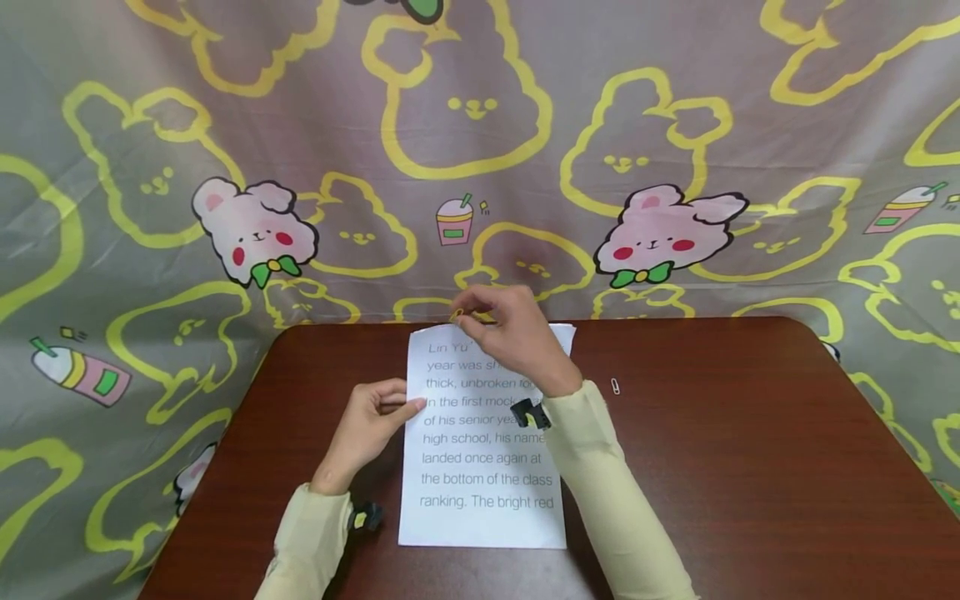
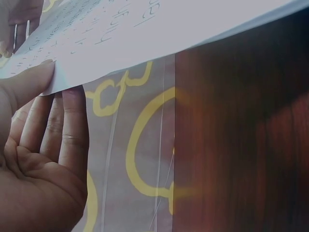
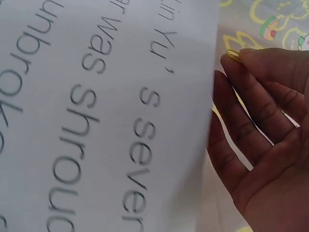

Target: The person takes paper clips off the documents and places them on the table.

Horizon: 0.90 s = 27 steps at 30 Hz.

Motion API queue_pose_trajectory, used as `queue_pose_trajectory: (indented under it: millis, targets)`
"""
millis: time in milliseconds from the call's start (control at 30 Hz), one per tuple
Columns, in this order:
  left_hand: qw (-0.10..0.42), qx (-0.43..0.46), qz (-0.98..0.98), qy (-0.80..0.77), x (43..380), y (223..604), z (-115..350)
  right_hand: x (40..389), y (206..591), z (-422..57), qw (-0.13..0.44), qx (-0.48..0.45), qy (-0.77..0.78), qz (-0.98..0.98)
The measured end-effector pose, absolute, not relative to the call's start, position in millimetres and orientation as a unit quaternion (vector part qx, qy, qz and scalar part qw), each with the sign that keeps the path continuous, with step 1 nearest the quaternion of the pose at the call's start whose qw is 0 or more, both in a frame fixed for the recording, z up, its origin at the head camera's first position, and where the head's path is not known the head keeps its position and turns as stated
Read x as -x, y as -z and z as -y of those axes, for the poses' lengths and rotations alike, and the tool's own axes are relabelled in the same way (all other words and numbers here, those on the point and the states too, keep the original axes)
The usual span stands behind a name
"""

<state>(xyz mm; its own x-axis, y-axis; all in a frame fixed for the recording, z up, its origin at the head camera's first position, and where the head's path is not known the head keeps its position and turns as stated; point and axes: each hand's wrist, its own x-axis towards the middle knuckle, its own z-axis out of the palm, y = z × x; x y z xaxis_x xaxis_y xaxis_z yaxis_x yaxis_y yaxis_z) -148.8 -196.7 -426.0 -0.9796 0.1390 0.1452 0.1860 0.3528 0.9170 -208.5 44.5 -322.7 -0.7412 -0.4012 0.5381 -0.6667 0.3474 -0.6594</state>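
White printed paper (image 1: 480,527) with large black text stands in front of me, its upper part raised off the table. My left hand (image 1: 367,423) pinches its left edge, thumb on the printed face and fingers behind, as the left wrist view shows. Over the top edge, my right hand (image 1: 516,332) holds a small yellow paper clip (image 3: 233,54) between thumb and index finger. In the right wrist view the clip is just beyond the paper's top edge, apart from it. The other right fingers (image 3: 246,121) spread beside that edge, their tips partly behind the paper.
A white paper clip (image 1: 615,386) lies on the brown wooden table (image 1: 750,467), right of the paper. Behind the table's far edge hangs a grey curtain (image 1: 480,200) with yellow outlines and cartoon rabbits. Small black wrist mounts sit on both sleeves.
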Motion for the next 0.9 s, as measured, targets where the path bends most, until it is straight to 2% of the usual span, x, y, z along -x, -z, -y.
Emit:
queue_pose_trajectory:
  millis: [500, 900]
  targets:
    - [0.030, 0.092, 0.825, 0.556, 149, 426, 202, 203, 325, -73, 0.192, -0.324, -0.468, 0.799]
    - [0.034, 0.081, 0.829, 0.552, 150, 425, 203, 194, 332, -108, 0.194, -0.276, -0.445, 0.830]
